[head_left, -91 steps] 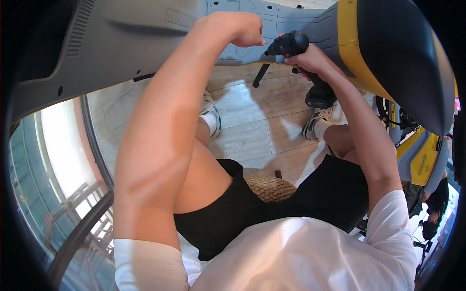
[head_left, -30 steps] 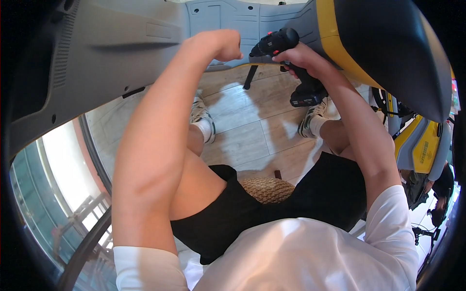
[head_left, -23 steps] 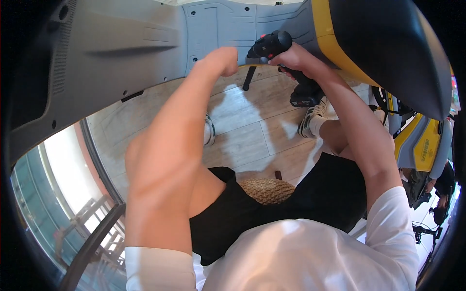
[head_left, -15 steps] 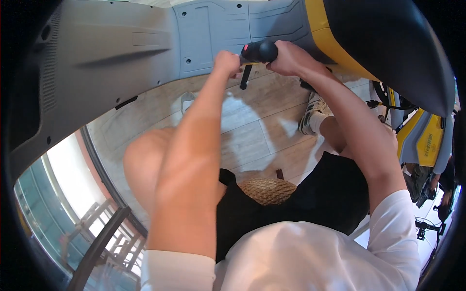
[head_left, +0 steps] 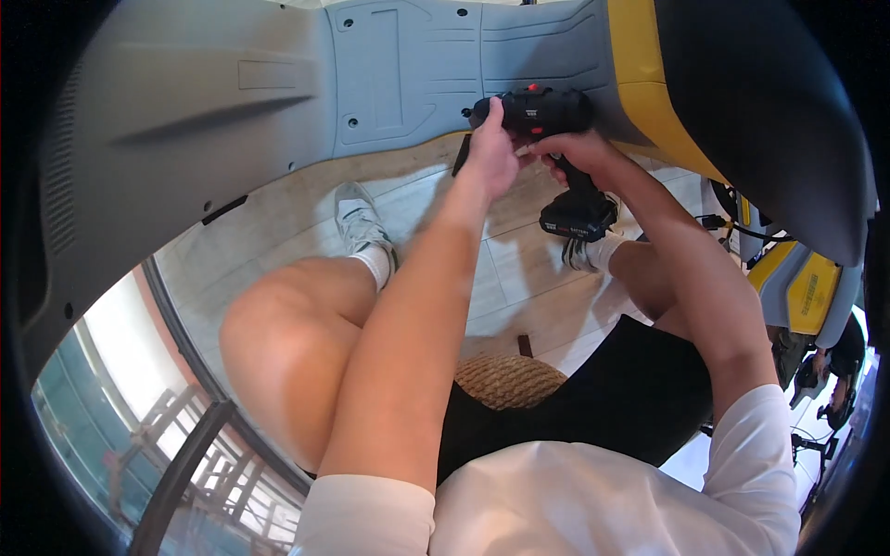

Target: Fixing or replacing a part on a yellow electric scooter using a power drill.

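A grey moulded panel (head_left: 209, 116) extends well to the left of my two hands. Nearer, below and left of my left hand, the pale shoe (head_left: 360, 221) on my left foot stands on the wood-look floor (head_left: 278, 222); above and left of the same hand lies a blue-grey footboard (head_left: 375, 79). My left hand (head_left: 496, 159) curls round the nose of a black cordless drill (head_left: 552, 111), thumb laid against it. The drill points leftward, its battery (head_left: 579, 218) below my right hand (head_left: 582, 155), which wraps the handle. Right of that hand: a yellow band (head_left: 638, 46), then a black seat (head_left: 769, 120).
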Available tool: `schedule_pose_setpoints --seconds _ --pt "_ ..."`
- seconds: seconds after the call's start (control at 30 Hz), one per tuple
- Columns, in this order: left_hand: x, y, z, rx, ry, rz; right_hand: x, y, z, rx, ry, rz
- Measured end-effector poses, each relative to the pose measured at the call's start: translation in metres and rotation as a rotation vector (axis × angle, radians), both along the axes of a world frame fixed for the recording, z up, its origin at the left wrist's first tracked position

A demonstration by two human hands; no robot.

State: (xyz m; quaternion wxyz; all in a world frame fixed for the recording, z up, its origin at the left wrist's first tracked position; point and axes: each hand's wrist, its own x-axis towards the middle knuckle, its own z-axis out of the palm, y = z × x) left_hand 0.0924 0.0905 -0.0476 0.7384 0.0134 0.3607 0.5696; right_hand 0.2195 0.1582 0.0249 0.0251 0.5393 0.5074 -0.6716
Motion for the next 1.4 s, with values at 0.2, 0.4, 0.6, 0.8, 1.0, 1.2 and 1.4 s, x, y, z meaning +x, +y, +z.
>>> schedule_pose_setpoints --seconds 0.2,0.4,0.6,0.8,1.0,1.2,1.4 --pt "0.007 -0.001 0.001 0.166 -0.138 0.063 -0.004 -0.002 0.007 0.097 -0.025 0.053" --pt "0.002 -0.005 0.006 0.219 -0.165 0.071 -0.008 0.0 0.013 0.222 -0.036 0.115" --pt "0.0 -0.008 0.002 0.163 -0.164 0.082 -0.016 -0.003 0.016 0.275 -0.069 0.157" --pt "-0.002 -0.01 0.003 0.159 -0.135 0.078 -0.017 -0.006 0.015 0.351 -0.071 0.15" --pt "-0.005 -0.014 0.002 0.167 -0.184 0.092 -0.021 -0.004 0.022 0.169 -0.034 0.129" --pt "-0.001 -0.013 -0.003 0.193 -0.187 0.086 -0.018 -0.002 0.023 0.12 -0.057 0.104" --pt "-0.006 -0.017 -0.024 0.032 -0.065 0.009 -0.015 0.006 0.018 0.004 -0.095 0.046"
